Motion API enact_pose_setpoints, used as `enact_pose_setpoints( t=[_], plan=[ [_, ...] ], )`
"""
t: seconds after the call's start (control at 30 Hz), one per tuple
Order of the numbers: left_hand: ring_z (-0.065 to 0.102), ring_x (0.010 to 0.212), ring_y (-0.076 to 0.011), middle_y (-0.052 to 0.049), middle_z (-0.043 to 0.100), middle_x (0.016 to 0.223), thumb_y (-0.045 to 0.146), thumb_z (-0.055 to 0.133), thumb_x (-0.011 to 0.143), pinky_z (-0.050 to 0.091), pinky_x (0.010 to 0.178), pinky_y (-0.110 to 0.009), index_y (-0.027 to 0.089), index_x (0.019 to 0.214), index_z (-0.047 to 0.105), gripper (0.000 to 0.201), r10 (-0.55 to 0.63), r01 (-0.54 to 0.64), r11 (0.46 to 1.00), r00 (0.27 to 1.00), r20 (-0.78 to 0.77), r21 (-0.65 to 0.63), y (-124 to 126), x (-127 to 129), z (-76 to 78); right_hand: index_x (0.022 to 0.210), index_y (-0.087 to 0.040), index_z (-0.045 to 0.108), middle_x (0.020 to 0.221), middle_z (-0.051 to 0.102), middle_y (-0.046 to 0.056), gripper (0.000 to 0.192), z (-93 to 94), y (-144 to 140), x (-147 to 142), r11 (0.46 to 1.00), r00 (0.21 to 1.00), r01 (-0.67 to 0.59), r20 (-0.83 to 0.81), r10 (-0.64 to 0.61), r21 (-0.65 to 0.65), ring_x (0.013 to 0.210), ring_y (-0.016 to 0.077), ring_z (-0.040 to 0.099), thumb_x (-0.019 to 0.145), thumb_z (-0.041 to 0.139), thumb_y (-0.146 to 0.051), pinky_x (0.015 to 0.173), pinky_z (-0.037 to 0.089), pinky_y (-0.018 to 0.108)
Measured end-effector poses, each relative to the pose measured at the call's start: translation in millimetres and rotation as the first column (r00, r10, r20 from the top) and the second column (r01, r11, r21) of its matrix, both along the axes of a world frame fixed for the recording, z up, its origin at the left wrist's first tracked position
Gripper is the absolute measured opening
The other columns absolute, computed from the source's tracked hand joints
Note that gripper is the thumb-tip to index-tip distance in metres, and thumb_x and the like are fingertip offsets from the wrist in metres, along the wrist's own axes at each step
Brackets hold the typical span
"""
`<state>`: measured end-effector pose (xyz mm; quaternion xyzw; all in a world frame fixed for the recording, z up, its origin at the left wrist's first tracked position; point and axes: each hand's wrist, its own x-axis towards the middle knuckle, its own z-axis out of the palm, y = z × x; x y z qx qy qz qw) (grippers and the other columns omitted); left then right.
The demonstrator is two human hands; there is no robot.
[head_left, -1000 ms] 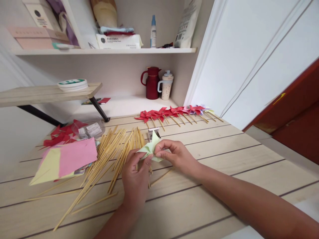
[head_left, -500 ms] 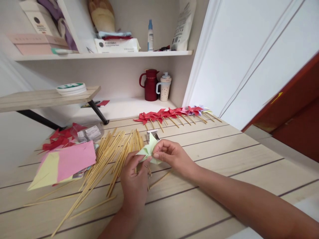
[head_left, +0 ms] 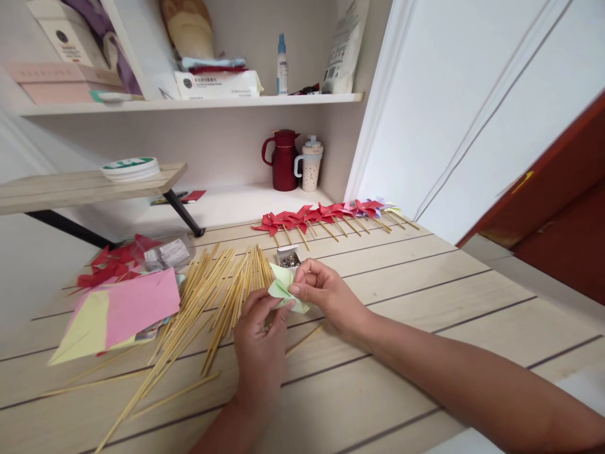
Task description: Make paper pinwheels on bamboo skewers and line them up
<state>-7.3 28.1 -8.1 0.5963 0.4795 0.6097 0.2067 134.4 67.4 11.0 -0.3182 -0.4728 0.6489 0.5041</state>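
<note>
Both of my hands hold a pale green folded paper piece (head_left: 282, 287) just above the wooden table (head_left: 425, 296). My left hand (head_left: 259, 340) pinches its lower left side. My right hand (head_left: 324, 294) grips its right side with thumb and fingers. Under and left of my hands lies a spread of several thin wooden sticks (head_left: 203, 302). A small open box of pins (head_left: 288, 257) stands just behind the paper.
A row of red paper pinwheels on sticks (head_left: 326, 217) lies along the table's far edge. Pink and yellow paper sheets (head_left: 118, 309) and red paper pieces (head_left: 113, 260) lie at left. A red jug (head_left: 285, 160) and a cup (head_left: 311, 165) stand on the back shelf.
My hands have folded the green paper's raised tip down, so the pin box behind it shows. The view has shifted slightly; the hands stay in the same spot.
</note>
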Motion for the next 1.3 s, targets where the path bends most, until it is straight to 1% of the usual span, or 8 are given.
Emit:
enact_pose_setpoints(
  t=[0.1,0.27,0.47,0.6,0.77,0.97,1.17,1.3],
  plan=[
    [0.062,0.075,-0.0164,-0.001,0.068,0.083,0.027,0.072,0.082,0.05,0.071,-0.027,0.024,0.081,0.074,0.004,-0.021,0.022,0.999,1.0,0.023,-0.049,3,-1,-0.1,0.078,-0.02,0.057,0.062,0.061,-0.005,0.038,-2.3,1,-2,0.999,1.0,0.004,-0.019,-0.005,-0.035,0.056,0.0098,0.052,0.066,0.088,-0.039,0.055,0.034,0.022],
    [0.059,0.071,-0.0152,0.001,0.065,0.077,0.029,0.072,0.082,0.047,0.067,-0.026,0.023,0.079,0.072,0.006,-0.048,0.054,0.995,0.996,0.073,-0.08,6,-1,-3.8,0.08,-0.019,0.063,0.063,0.06,-0.005,0.033,-7.6,3,-2,0.999,0.999,0.009,-0.048,-0.01,-0.031,0.057,0.0088,0.048,0.068,0.087,-0.037,0.057,0.035,0.023],
    [0.052,0.06,-0.0119,0.003,0.059,0.068,0.03,0.071,0.082,0.043,0.057,-0.023,0.021,0.078,0.07,0.01,-0.067,0.084,0.985,0.991,0.115,-0.153,6,-1,-4.1,0.09,-0.019,0.072,0.069,0.064,-0.001,0.032,-11.7,3,-1,1.0,1.0,0.005,-0.001,-0.005,-0.022,0.06,0.01,0.05,0.071,0.085,-0.041,0.056,0.034,0.024],
    [0.05,0.057,-0.0106,0.003,0.059,0.068,0.031,0.073,0.08,0.04,0.054,-0.022,0.02,0.076,0.07,0.011,-0.047,0.073,0.98,0.989,0.141,-0.184,6,-2,-1.5,0.091,-0.019,0.075,0.074,0.069,0.001,0.031,-10.7,3,-1,1.0,1.0,-0.001,0.011,0.002,-0.024,0.062,0.011,0.053,0.072,0.083,-0.043,0.059,0.038,0.025],
    [0.05,0.055,-0.0102,0.003,0.06,0.067,0.032,0.074,0.078,0.04,0.053,-0.021,0.02,0.074,0.069,0.014,-0.043,0.079,0.974,0.984,0.17,-0.214,6,-1,0.9,0.086,-0.019,0.075,0.07,0.067,0.0,0.029,-8.0,2,-1,1.0,1.0,0.019,0.016,-0.018,-0.011,0.062,0.0108,0.052,0.071,0.084,-0.041,0.058,0.037,0.025],
    [0.051,0.055,-0.0109,0.003,0.059,0.065,0.038,0.075,0.077,0.04,0.053,-0.021,0.019,0.076,0.07,0.02,-0.006,0.077,0.951,0.973,0.23,-0.3,10,-2,-2.7,0.08,-0.019,0.075,0.07,0.068,0.0,0.024,-8.4,2,-3,0.998,0.998,0.049,-0.026,-0.05,-0.036,0.065,0.0119,0.055,0.067,0.086,-0.037,0.064,0.042,0.027],
    [0.05,0.057,-0.0106,0.005,0.054,0.06,0.04,0.075,0.077,0.039,0.056,-0.021,0.019,0.073,0.067,0.023,0.043,0.053,0.94,0.962,0.271,-0.338,15,-9,-11.1,0.075,-0.021,0.076,0.077,0.069,0.001,0.018,-9.4,10,3,0.989,0.989,0.149,-0.004,-0.149,0.0,0.073,0.0148,0.058,0.064,0.086,-0.032,0.072,0.046,0.031],
    [0.048,0.057,-0.0102,0.006,0.053,0.06,0.04,0.076,0.076,0.038,0.057,-0.021,0.019,0.072,0.065,0.024,0.071,0.04,0.936,0.952,0.297,-0.35,16,-10,-10.0,0.079,-0.021,0.077,0.08,0.07,0.002,0.017,-9.2,18,12,0.98,0.978,0.191,0.081,-0.195,0.053,0.077,0.0161,0.059,0.067,0.082,-0.032,0.074,0.046,0.031]
  ],
)
